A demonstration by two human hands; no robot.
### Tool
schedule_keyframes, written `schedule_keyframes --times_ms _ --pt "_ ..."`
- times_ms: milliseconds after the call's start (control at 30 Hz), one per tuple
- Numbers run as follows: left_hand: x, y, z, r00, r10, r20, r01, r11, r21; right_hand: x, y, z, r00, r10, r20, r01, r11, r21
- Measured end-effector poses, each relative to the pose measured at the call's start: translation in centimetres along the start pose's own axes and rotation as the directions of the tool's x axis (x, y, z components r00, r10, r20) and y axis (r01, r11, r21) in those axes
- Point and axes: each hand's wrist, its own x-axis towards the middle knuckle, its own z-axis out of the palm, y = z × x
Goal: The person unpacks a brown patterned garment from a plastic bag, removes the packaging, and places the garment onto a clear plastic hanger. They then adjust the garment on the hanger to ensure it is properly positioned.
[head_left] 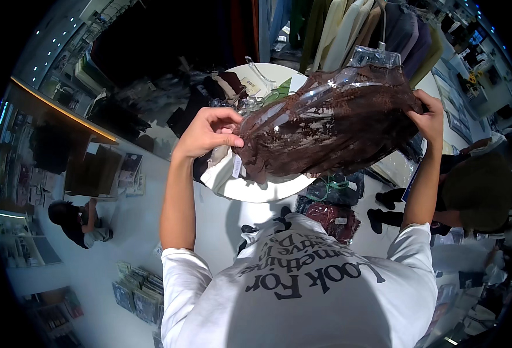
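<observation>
A dark brown, partly see-through lace garment [325, 124] is stretched out sideways between my two hands, above a round white table. My left hand [209, 132] pinches its left edge between thumb and fingers. On the opposite side, my right hand [429, 116] grips the right edge, with some fingertips hidden behind the cloth. A clear plastic hanger [375, 57] sits at the top right of the garment, its hook pointing up. Under my left hand, white cloth with a pale tag [237, 166] lies at the table's edge.
The round white table [262, 190] bears clear hangers [259, 75] and dark folded clothes. Behind it hangs a rack of clothes [343, 29]. Bagged garments [332, 220] lie on the floor below. One person [79, 223] is at the left, another [476, 191] close by at the right.
</observation>
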Motion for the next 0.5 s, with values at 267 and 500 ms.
schedule_keyframes --times_ms 267,500 --pt "0.3 -0.8 -0.7 0.981 0.187 -0.050 -0.191 0.976 -0.100 -0.3 1.2 -0.8 0.993 -0.078 0.091 0.082 0.996 -0.031" --pt "0.7 -1.8 -0.3 0.986 0.110 -0.127 -0.128 0.980 -0.150 -0.5 1.5 -0.8 0.992 -0.124 -0.028 0.125 0.992 0.007"
